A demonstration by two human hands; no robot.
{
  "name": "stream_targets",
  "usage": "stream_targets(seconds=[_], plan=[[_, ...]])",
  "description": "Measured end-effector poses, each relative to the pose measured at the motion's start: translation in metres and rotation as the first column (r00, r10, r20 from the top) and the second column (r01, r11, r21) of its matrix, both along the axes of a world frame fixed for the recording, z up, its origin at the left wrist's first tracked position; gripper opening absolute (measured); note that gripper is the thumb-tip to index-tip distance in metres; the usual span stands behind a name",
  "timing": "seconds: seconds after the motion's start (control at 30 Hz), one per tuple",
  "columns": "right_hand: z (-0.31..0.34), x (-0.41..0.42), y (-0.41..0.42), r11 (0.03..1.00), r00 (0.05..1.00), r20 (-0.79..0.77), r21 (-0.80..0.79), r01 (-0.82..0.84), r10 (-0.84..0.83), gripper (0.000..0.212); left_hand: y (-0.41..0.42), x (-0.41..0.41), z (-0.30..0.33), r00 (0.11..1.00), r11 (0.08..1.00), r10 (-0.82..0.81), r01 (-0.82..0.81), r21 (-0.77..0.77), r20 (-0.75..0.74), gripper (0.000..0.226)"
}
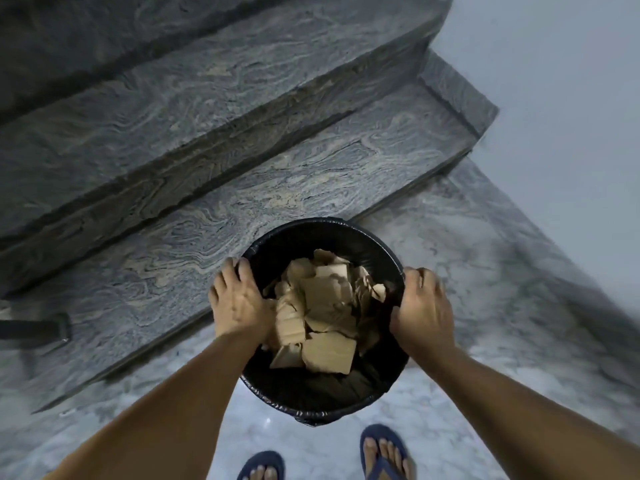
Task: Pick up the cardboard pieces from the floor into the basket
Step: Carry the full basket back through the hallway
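A round black basket (294, 237) lined with a black bag sits at the foot of the stairs, seen from above. Several torn brown cardboard pieces (325, 306) fill its inside. My left hand (239, 299) grips the left side of the rim, fingers curled over the edge. My right hand (424, 306) grips the right side of the rim in the same way. No loose cardboard shows on the floor around the basket.
Grey veined stone steps (242, 188) rise to the left and behind the basket. A pale wall (571, 98) stands at the right. A dark strap-like object (34, 329) lies on the lowest step at the left edge. My feet in blue sandals (382, 452) stand on the marble floor.
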State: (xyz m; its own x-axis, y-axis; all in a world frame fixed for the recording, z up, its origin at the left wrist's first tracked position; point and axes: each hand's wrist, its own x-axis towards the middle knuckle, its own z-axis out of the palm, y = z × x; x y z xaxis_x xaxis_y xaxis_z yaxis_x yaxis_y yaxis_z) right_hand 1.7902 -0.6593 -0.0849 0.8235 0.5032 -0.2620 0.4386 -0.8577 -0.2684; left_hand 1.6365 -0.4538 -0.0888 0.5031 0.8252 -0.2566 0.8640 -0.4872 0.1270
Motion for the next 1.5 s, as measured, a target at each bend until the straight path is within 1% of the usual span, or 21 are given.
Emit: stream_targets(seconds=[0.03, 0.07, 0.1, 0.13, 0.23, 0.3, 0.4, 0.53, 0.6, 0.67, 0.83, 0.93, 1.03, 1.13, 1.2, 1.3, 1.5], plan=[[0.002, -0.003, -0.003, 0.994, 0.988, -0.114, -0.018, 0.104, -0.105, 0.052, 0.007, -0.001, 0.001, 0.997, 0.991, 0.077, -0.079, -0.111, -0.024, 0.076], [0.002, -0.010, -0.005, 0.978, 0.951, -0.232, -0.023, 0.206, -0.205, 0.049, 0.015, -0.002, 0.003, 0.991, 0.971, 0.125, -0.133, -0.200, -0.052, 0.072], [0.002, -0.012, -0.007, 0.960, 0.904, -0.327, -0.034, 0.279, -0.275, 0.044, 0.020, -0.002, 0.003, 0.983, 0.949, 0.162, -0.178, -0.260, -0.081, 0.064], [0.001, -0.019, -0.008, 0.937, 0.864, -0.374, -0.043, 0.347, -0.338, 0.039, 0.025, -0.003, 0.002, 0.980, 0.935, 0.169, -0.194, -0.296, -0.109, 0.058], [-0.003, -0.037, -0.008, 0.874, 0.807, -0.353, -0.074, 0.480, -0.473, 0.032, 0.038, -0.013, -0.005, 0.981, 0.928, 0.161, -0.186, -0.321, -0.105, 0.048], [-0.004, -0.047, -0.008, 0.842, 0.781, -0.336, -0.078, 0.533, -0.526, 0.028, 0.046, -0.019, -0.008, 0.987, 0.924, 0.152, -0.163, -0.345, -0.057, 0.042], [0.003, -0.055, -0.009, 0.793, 0.738, -0.321, -0.076, 0.604, -0.593, 0.022, 0.052, -0.027, -0.005, 0.989, 0.915, 0.141, -0.146, -0.376, -0.042, 0.038], [0.025, -0.062, -0.017, 0.712, 0.673, -0.294, -0.039, 0.701, -0.679, 0.022, 0.049, -0.031, 0.020, 0.992, 0.909, 0.120, -0.129, -0.396, -0.046, 0.034], [0.038, -0.067, -0.025, 0.670, 0.635, -0.294, -0.022, 0.742, -0.714, 0.023, 0.045, -0.026, 0.037, 0.988, 0.897, 0.153, -0.154, -0.415, -0.037, 0.033], [0.060, -0.073, -0.041, 0.608, 0.581, -0.295, 0.004, 0.794, -0.758, 0.023, 0.035, -0.017, 0.063, 0.986, 0.891, 0.169, -0.155, -0.426, -0.006, 0.034], [0.106, -0.080, -0.082, 0.519, 0.526, -0.244, 0.096, 0.849, -0.815, 0.026, -0.002, 0.007, 0.122, 0.989, 0.921, 0.137, -0.106, -0.374, 0.059, 0.051], [0.142, -0.087, -0.109, 0.441, 0.476, -0.215, 0.189, 0.877, -0.853, 0.027, -0.031, 0.009, 0.159, 0.989, 0.931, 0.091, -0.044, -0.362, 0.115, 0.053], [0.187, -0.098, -0.136, 0.356, 0.421, -0.216, 0.282, 0.891, -0.881, 0.037, -0.062, 0.005, 0.200, 0.975, 0.934, 0.046, 0.035, -0.356, 0.217, 0.054], [0.235, -0.115, -0.171, 0.280, 0.358, -0.206, 0.327, 0.902, -0.911, 0.044, -0.100, -0.009, 0.245, 0.953, 0.936, 0.025, 0.085, -0.343, 0.303, 0.057], [0.265, -0.130, -0.197, 0.245, 0.332, -0.203, 0.360, 0.900, -0.921, 0.046, -0.124, -0.022, 0.277, 0.936, 0.929, 0.039, 0.096, -0.359, 0.351, 0.055], [0.302, -0.148, -0.228, 0.212, 0.298, -0.191, 0.372, 0.904, -0.935, 0.045, -0.151, -0.035, 0.315, 0.928, 0.911, 0.024, 0.133, -0.392, 0.371, 0.054], [0.363, -0.191, -0.284, 0.130, 0.220, -0.187, 0.401, 0.907, -0.957, 0.044, -0.202, -0.054, 0.375, 0.926, 0.895, -0.026, 0.190, -0.403, 0.378, 0.062]])
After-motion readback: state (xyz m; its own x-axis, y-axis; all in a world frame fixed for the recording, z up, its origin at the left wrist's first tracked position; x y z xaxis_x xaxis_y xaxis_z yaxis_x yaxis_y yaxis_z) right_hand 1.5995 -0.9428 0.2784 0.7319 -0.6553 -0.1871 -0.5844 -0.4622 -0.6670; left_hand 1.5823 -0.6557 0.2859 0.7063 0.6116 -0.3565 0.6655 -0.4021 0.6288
